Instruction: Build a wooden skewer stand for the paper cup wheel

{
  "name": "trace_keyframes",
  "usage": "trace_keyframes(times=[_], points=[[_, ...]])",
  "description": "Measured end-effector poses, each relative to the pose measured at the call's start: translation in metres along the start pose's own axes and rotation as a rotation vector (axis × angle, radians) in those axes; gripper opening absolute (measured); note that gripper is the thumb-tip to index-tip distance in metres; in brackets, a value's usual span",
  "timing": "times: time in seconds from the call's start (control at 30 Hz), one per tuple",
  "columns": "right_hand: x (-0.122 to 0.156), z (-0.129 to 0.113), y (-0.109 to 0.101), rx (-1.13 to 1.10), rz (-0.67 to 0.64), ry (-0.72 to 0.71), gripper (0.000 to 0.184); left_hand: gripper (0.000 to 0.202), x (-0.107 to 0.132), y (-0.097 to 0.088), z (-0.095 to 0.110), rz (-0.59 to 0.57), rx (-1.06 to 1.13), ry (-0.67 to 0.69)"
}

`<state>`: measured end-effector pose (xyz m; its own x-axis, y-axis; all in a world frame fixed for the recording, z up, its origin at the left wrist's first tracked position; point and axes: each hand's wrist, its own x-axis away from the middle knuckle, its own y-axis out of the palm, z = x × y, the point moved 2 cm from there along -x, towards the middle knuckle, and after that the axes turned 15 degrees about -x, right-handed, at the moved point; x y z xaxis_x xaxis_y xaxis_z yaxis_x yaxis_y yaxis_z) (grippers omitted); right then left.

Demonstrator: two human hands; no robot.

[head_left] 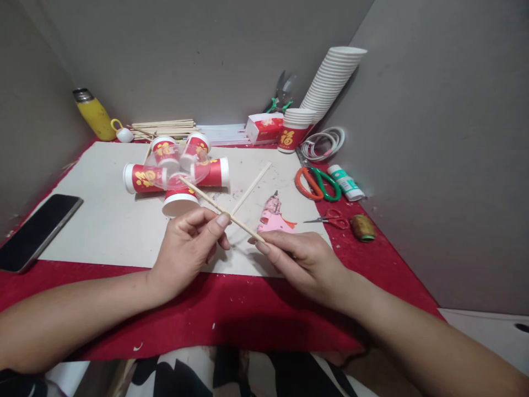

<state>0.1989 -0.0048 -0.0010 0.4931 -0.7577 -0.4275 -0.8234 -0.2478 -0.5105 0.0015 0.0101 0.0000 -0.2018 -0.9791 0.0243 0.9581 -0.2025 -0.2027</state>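
Note:
A thin wooden stick [243,225] slants between my two hands above the board. My left hand [185,248] pinches it near the middle, thumb on top. At its near end, my right hand [306,262] closes thumb and fingers round the tip. The far end points at a ring of red paper cups [144,178] lying on their sides, with a clear plastic disc [176,165] over their inner ends. Beyond my hands a pale glue stick [251,188] lies on the board. Right of it is a pink glue gun [275,218], partly behind my right hand.
A grey board [95,231] covers much of the red cloth [231,314]. A phone [39,231] lies left; a yellow bottle [95,113] leans behind. Stacked paper cups [333,77], orange-and-green scissors [318,184], small scissors [334,219] and a thread spool [363,227] are at right.

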Motion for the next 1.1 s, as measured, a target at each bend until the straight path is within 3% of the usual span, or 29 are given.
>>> trace_keyframes(times=[0.33, 0.6, 0.9, 1.1], points=[[-0.0019, 0.0008, -0.0011, -0.170, -0.064, 0.175, 0.034, 0.037, 0.0011, -0.0001, 0.0026, 0.004, -0.003, 0.014], [-0.0049, 0.0044, -0.0038, -0.280, -0.045, 0.280, 0.025, 0.035, -0.0059, 0.0006, -0.0025, -0.045, 0.063, -0.020], [0.0019, 0.0058, -0.0036, -0.076, 0.046, 0.069, 0.009, 0.034, -0.0068, 0.0018, -0.0040, -0.080, 0.040, -0.005], [0.0016, 0.0082, -0.0013, -0.041, 0.042, 0.051, 0.016, 0.030, -0.0044, 0.0016, -0.0003, -0.064, -0.030, -0.013]])
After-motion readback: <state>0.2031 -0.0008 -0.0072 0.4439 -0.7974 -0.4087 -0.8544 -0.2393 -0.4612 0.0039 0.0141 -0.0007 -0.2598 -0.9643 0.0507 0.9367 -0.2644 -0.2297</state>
